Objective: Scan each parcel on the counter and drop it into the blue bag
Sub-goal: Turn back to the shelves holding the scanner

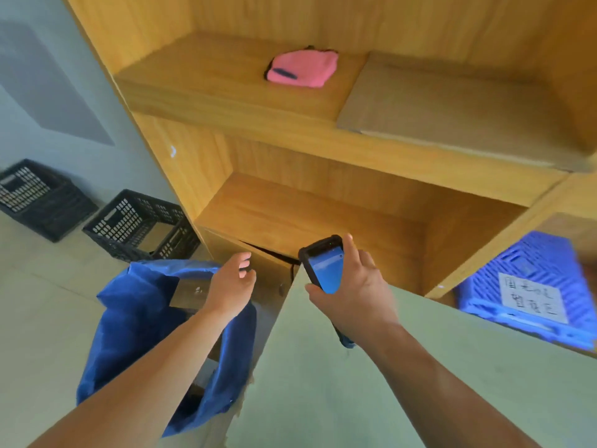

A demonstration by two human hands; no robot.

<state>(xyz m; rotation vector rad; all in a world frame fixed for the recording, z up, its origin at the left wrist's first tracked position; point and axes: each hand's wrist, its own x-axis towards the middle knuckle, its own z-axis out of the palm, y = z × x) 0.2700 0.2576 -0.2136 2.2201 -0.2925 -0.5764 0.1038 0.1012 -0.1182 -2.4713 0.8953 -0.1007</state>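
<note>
Blue bag: stood open on the floor beside the counter, a parcel inside.
Left hand: hovered over the bag's mouth, fingers loosely spread, holding nothing.
Right hand: closed around a scanner, screen lit blue, above the counter's corner.
Hard to make out: the parcel, partly hidden by the left wrist; the bag's lower contents, dark.

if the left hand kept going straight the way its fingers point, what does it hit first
Probably the wooden shelf unit: the left hand, empty over the blue bag, points up-right at its lower panel. Depth is unclear.
</note>
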